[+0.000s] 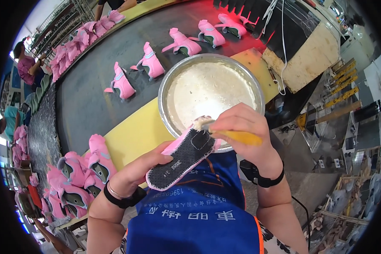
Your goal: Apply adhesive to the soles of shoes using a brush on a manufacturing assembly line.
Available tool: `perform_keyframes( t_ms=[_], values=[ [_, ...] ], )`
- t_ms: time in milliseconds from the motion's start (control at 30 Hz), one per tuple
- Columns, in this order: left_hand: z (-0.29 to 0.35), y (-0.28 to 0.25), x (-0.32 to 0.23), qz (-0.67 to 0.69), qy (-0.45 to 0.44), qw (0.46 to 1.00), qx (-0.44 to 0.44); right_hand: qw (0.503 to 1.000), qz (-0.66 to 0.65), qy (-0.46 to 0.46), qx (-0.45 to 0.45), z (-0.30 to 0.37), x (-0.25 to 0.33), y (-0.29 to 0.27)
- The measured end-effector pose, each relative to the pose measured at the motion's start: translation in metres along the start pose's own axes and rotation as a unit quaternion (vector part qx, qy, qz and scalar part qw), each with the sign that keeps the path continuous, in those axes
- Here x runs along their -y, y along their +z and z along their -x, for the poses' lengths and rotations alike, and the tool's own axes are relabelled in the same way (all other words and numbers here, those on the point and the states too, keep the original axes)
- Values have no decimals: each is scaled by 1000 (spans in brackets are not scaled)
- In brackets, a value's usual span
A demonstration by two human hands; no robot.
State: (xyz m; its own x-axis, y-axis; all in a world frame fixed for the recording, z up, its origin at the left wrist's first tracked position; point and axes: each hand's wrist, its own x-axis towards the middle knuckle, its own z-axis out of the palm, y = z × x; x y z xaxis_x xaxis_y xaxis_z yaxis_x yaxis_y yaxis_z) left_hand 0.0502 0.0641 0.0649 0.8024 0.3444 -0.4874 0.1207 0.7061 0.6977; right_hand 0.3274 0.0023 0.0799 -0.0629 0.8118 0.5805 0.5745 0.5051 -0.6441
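Note:
My left hand (144, 163) grips a pink shoe upper (178, 164), turned so its dark grey stitched sole faces up. The thumb presses on the sole's edge. In my right hand (246, 127) is a brush (240, 137) with a yellow handle, its bristles touching the far end of that sole. Just beyond both hands stands a round metal basin (163, 111) holding a cream-coloured liquid (213, 91). The shoe upper's far end overlaps the basin's near rim. Part of the pink side is hidden beneath the sole.
A dark conveyor belt (89, 106) carries several spaced pink shoe uppers (151, 63) toward a red-lit, black-curtained opening (258, 25). Another heap of pink uppers (74, 178) lies at the left on a yellow board (129, 129). People sit beyond the belt at the far left.

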Motion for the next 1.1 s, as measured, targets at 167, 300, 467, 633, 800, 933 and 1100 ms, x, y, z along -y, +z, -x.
perform_keyframes(
  t_ms=[167,300,467,633,800,933,1100],
  values=[
    [0,2,-2,1,-7,1000,-13,999,2,-6,40,-1,-7,4],
    [7,-1,-1,-3,8,1000,-21,996,62,71,-2,1,-19,4],
    [11,-7,0,35,-30,999,-11,998,-2,53,-39,9,-12,9],
    [12,-4,6,53,-6,999,-2,1000,-28,10,-8,9,-16,20],
    [18,-4,5,17,28,999,-16,983,10,166,-81,12,-19,21],
    [19,-4,9,-19,26,999,-33,985,-93,91,-112,13,-17,37],
    [15,-9,21,-64,92,993,-43,976,-29,173,-132,21,-17,50]
  ],
)
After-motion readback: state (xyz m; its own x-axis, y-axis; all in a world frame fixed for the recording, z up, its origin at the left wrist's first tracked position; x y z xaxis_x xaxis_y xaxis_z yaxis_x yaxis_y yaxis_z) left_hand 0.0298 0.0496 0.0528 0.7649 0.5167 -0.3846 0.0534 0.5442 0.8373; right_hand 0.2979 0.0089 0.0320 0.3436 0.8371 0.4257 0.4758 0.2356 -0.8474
